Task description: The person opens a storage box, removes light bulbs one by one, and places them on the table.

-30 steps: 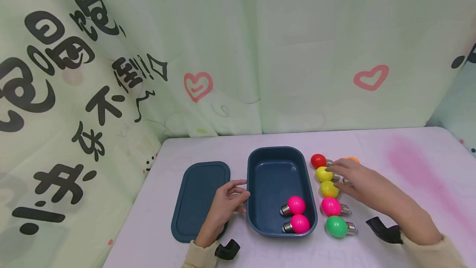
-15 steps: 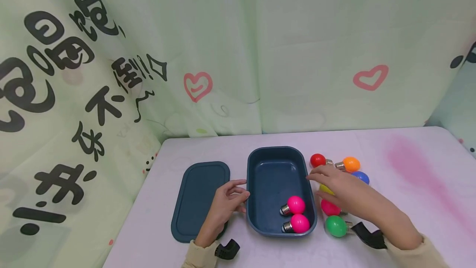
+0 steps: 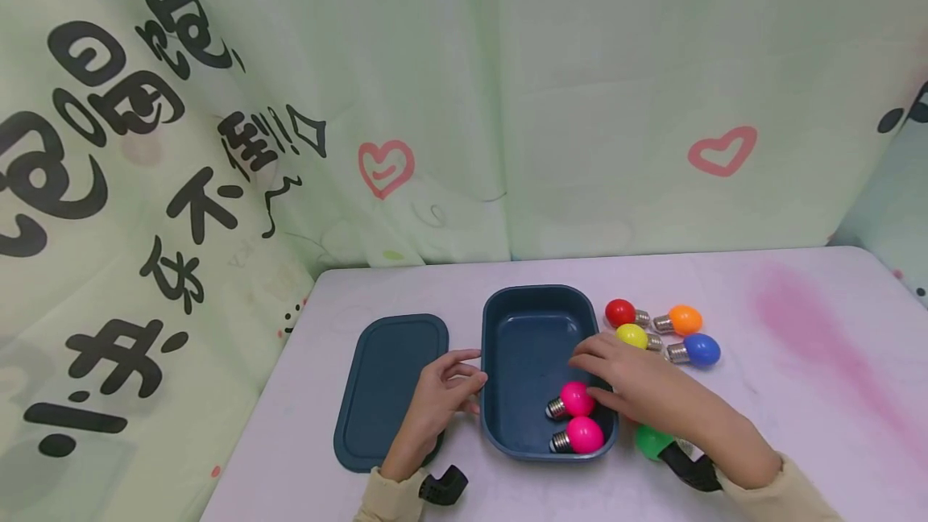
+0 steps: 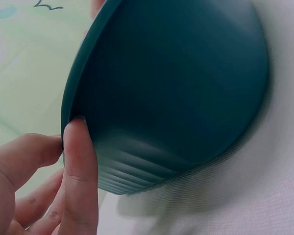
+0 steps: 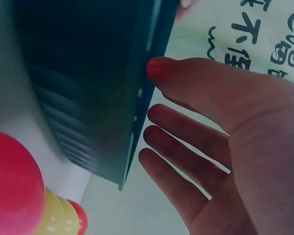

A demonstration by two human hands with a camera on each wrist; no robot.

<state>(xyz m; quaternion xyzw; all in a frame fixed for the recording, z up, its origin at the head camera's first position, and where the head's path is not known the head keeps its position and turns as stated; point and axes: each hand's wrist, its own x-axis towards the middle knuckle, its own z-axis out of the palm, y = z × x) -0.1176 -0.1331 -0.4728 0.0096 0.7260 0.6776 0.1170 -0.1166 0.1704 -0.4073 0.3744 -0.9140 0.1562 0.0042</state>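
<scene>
A dark blue rectangular box [image 3: 536,296] stands uncovered on the table, with two pink bulbs [image 3: 583,435] lying inside near its front right. My left hand [image 3: 442,393] touches the box's left rim with its fingertips; in the left wrist view one finger [image 4: 78,161] lies against the outer wall. My right hand [image 3: 641,385] reaches across the right rim, fingers extended over the inside, thumb close to the farther pink bulb. Seen from the right wrist, nothing shows between its thumb [image 5: 186,81] and spread fingers. It covers part of the bulb row on the right.
The matching lid [image 3: 391,377] lies flat left of the box. Right of the box are red [image 3: 619,312], yellow [image 3: 631,336], orange [image 3: 685,320], blue [image 3: 702,350] and partly hidden green [image 3: 651,441] bulbs. A curtain [image 3: 594,103] hangs behind the table.
My right hand has moved left from the loose bulbs to over the box, uncovering the orange and blue bulbs. My left hand has stayed at the rim.
</scene>
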